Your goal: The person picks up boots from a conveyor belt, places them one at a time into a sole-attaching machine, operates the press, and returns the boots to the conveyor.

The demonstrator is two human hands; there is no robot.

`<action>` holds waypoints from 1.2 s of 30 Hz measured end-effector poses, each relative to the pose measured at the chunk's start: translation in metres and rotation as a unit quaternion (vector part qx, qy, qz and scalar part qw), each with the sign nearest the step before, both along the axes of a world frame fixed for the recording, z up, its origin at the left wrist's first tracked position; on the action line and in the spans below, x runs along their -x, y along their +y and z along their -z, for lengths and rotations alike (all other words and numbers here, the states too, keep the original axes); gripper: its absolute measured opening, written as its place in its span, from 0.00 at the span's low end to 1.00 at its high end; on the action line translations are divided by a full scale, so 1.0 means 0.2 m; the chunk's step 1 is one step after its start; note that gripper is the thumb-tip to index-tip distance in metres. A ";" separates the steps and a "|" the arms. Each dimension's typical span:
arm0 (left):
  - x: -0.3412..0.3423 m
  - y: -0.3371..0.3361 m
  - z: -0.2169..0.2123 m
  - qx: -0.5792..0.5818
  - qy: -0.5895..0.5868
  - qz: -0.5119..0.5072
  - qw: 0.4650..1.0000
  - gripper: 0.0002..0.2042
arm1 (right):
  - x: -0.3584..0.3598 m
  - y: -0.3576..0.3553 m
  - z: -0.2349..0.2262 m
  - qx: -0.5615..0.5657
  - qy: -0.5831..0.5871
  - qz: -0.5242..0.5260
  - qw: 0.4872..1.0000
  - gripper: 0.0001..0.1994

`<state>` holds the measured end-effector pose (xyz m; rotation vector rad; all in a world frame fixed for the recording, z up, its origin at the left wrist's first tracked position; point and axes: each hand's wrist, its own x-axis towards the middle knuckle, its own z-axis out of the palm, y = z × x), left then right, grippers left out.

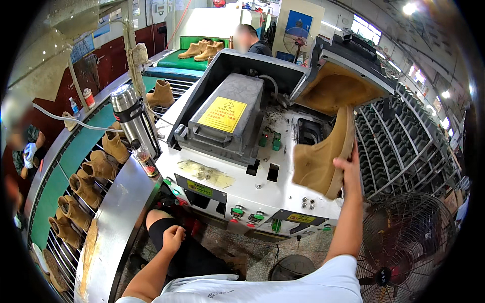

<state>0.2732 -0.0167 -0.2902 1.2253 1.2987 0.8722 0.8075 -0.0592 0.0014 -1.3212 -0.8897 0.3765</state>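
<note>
The right hand [347,166] grips a tan suede boot [323,156], sole facing right. The left hand [173,236] rests curled on the knee, holding nothing.

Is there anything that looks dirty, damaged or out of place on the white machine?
Yes. A worn, stained yellowish sheet lies crumpled on the machine top, and dark debris is scattered behind it.

I wear a white short-sleeved shirt [283,285] with a small line of grey print across the chest. The sleeves end high on the upper arm, so both my forearms are bare down to each grip, with no gloves, watch or bands. Below my left grip [173,237], black shorts [187,252] cover my thigh, and the knee shows bare beyond their hem.
</note>
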 end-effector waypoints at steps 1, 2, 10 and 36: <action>-0.01 0.01 -0.02 0.004 -0.017 -0.003 1.000 0.10 | -0.09 0.08 -0.07 0.025 -0.036 0.013 0.999 0.51; -0.06 0.03 -0.05 0.007 -0.002 -0.003 1.000 0.11 | -0.23 0.12 -0.11 0.065 -0.075 0.038 0.994 0.51; -0.03 0.04 0.00 -0.011 0.010 -0.039 0.999 0.11 | -0.59 0.77 -0.03 0.283 -0.200 0.127 0.929 0.50; -0.03 0.03 0.00 -0.021 -0.001 -0.024 0.999 0.11 | -0.38 0.93 0.04 0.512 -0.255 0.226 0.788 0.62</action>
